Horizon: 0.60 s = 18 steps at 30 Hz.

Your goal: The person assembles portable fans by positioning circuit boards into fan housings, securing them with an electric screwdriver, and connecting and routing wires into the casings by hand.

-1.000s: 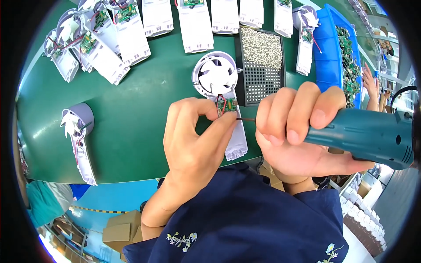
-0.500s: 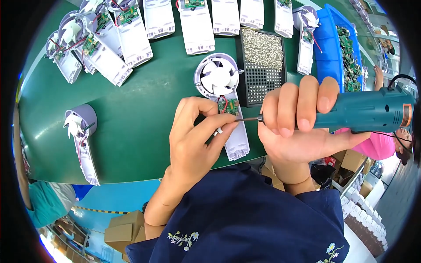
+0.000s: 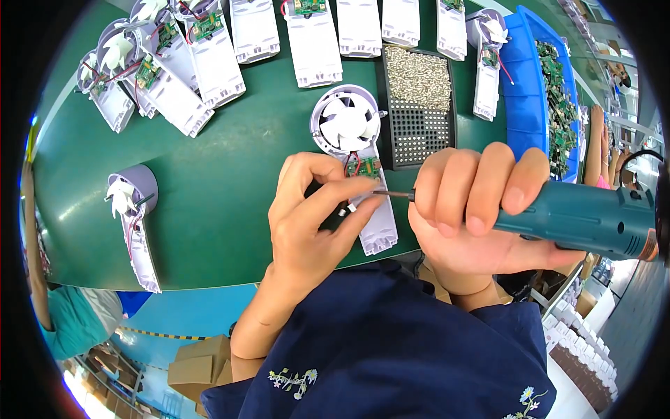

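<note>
My right hand is wrapped round a teal electric screwdriver, its thin dark bit reaching left. At the bit's tip, my left hand has its thumb and forefinger curled close together. A tiny white piece shows by those fingers; whether they grip it or something smaller cannot be made out. Beneath both hands lies a lilac-white plastic housing with a round white fan at its far end. A green circuit board with red and black wires sits in it, partly hidden by my left hand.
Beyond the housing is a black tray of small metal screws. A blue bin of circuit boards stands at the far right. Several similar housings line the green table's far side; another fan housing stands left.
The screwdriver's rear end has swung down and toward me, with my right hand shifting slightly. My left thumb has moved a little to the right near the bit.
</note>
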{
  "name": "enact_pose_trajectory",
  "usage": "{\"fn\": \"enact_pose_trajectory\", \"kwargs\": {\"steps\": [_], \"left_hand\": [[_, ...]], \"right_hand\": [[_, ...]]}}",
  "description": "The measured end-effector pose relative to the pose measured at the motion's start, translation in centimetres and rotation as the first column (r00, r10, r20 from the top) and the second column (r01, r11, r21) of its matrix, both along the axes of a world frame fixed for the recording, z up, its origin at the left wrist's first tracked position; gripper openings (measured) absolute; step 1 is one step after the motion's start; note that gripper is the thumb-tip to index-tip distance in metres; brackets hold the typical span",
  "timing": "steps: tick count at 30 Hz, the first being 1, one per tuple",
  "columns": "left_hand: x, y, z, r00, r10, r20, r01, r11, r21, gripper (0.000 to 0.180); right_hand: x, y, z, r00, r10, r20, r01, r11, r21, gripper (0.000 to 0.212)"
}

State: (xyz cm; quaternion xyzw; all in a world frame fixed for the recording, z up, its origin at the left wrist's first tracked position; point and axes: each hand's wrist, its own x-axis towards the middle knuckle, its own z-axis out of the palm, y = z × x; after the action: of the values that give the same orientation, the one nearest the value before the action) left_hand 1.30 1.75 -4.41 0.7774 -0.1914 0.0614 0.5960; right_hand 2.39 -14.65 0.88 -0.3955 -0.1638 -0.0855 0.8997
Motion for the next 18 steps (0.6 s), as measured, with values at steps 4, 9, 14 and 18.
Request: {"fn": "enact_pose_trajectory", "kwargs": {"steps": [4,9,14,18], "left_hand": [[-0.2,0.1,0.9,0.998,0.046,-0.035,-0.041,0.992,0.115,0.043],[0.1,-0.1,0.9,0.997,0.068,-0.034,-0.060,0.981,0.182,0.034],[0.1,-0.3,1.4,0.994,0.087,-0.068,-0.071,0.977,0.203,0.031],[-0.2,-0.3,1.4,0.992,0.094,-0.086,-0.077,0.979,0.188,0.030]], "right_hand": [[-0.1,-0.4,0.1,0.999,-0.038,0.038,0.041,0.995,-0.092,0.069],[-0.5,-0.4,0.0,0.999,-0.032,0.034,0.036,0.992,-0.119,0.071],[-0.3,-1.1,-1.1,0.981,0.130,0.141,-0.119,0.989,-0.086,0.072],[-0.7,-0.2,-0.6,0.995,0.052,0.089,-0.041,0.992,-0.122,0.061]]}}
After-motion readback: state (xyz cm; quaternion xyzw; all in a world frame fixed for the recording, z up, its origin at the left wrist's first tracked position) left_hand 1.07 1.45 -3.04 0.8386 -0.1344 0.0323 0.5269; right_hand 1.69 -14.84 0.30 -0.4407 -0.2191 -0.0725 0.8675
